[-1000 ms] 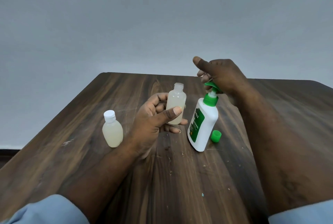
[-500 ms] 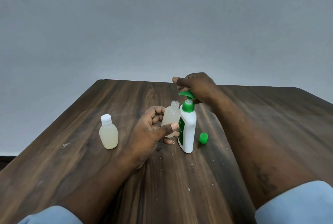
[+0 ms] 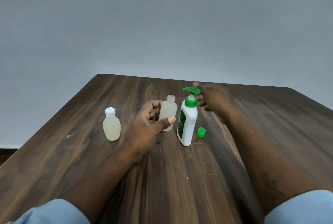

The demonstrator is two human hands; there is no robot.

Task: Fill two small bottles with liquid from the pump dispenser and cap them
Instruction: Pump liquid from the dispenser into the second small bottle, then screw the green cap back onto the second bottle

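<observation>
My left hand [image 3: 147,124] grips an uncapped small clear bottle [image 3: 168,112] holding pale liquid, upright and just left of the white pump dispenser [image 3: 187,124] with its green pump head [image 3: 191,91]. My right hand [image 3: 213,97] hovers blurred behind and right of the pump head, fingers apart, off the pump. A loose green cap [image 3: 201,132] lies on the table right of the dispenser. A second small bottle [image 3: 111,127], filled with pale liquid and closed with a white cap, stands at the left.
Everything sits on a dark wooden table [image 3: 180,178] with small crumbs and smears near the dispenser. The table's far edge runs just behind my right hand; a plain grey wall is beyond.
My right hand has come off the pump head and pulled back to the right. The dispenser stands upright on the table. My left hand still holds the open bottle beside it.
</observation>
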